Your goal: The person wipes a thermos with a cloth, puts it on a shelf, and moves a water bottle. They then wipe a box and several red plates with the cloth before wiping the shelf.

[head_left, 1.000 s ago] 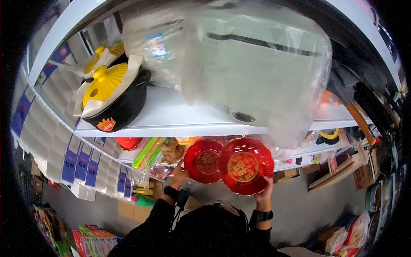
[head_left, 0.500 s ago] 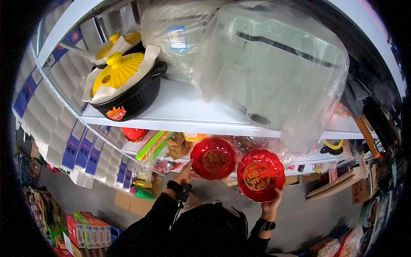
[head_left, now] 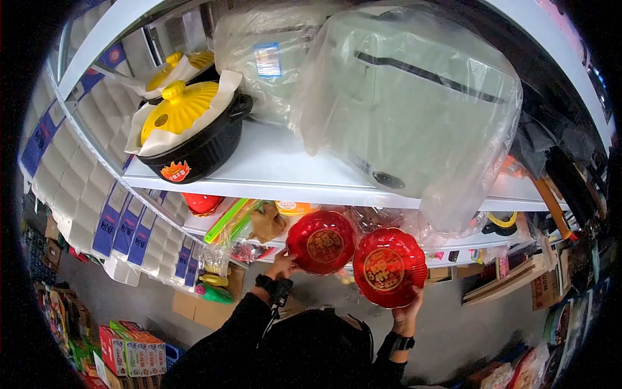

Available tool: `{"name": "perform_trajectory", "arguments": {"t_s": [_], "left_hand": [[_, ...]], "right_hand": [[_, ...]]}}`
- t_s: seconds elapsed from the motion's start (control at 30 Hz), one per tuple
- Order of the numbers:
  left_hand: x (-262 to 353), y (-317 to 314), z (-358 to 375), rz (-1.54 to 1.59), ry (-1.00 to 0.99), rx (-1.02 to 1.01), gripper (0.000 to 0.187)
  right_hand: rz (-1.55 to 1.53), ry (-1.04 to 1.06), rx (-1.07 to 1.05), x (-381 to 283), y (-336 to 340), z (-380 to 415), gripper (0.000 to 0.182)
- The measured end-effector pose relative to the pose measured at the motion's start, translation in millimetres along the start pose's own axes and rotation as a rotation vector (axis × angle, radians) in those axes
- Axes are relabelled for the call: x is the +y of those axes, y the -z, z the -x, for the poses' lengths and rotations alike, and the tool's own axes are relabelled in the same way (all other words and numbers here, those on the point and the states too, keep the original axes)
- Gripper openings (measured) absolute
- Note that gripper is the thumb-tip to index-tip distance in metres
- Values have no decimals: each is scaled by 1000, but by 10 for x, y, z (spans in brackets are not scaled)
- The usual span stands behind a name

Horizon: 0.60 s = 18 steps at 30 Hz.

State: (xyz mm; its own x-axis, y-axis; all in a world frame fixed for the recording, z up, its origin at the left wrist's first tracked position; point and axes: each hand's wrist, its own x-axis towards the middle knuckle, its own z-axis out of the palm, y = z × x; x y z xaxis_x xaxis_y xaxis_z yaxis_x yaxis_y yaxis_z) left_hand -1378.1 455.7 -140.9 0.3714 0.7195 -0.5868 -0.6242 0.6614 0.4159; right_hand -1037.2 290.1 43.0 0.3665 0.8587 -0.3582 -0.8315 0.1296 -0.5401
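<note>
My left hand (head_left: 283, 264) grips the left edge of a red scalloped plate (head_left: 337, 223) with a gold design in its middle. My right hand (head_left: 408, 310) is closed on the lower right rim of a second red plate (head_left: 411, 259), fluted and also printed in gold. Both plates face up toward me, side by side with their rims close together, in front of the lower shelf. Part of each hand's fingers is hidden behind its plate.
Above the plates runs a white shelf (head_left: 278, 181) with a black pot (head_left: 214, 146) under a yellow lid and a pale green plastic-wrapped box (head_left: 421, 123). Wrapped goods lie on the lower shelf. White packs (head_left: 78, 188) are stacked at left; flattened cardboard (head_left: 204, 308) lies on the floor.
The right plate has shifted slightly left and turned a little, with my right hand still on it. The left plate has moved slightly left and down.
</note>
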Motion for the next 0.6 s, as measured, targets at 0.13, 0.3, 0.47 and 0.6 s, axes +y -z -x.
{"name": "perform_trajectory", "arguments": {"t_s": [0.13,0.3,0.47,0.6], "left_hand": [[-44,-98,-6,-115,-80,91,53],[-235,509,-484,-224,-189,7,45],[-133,-332,190,-374,-392,192,39],[-56,-63,-31,-386,-202,163,44]], "right_hand": [[7,-7,-13,21,23,-10,50],[14,-8,-9,85,113,-81,49],[41,5,-17,101,155,-98,49],[38,1,-16,73,134,-75,49]]}}
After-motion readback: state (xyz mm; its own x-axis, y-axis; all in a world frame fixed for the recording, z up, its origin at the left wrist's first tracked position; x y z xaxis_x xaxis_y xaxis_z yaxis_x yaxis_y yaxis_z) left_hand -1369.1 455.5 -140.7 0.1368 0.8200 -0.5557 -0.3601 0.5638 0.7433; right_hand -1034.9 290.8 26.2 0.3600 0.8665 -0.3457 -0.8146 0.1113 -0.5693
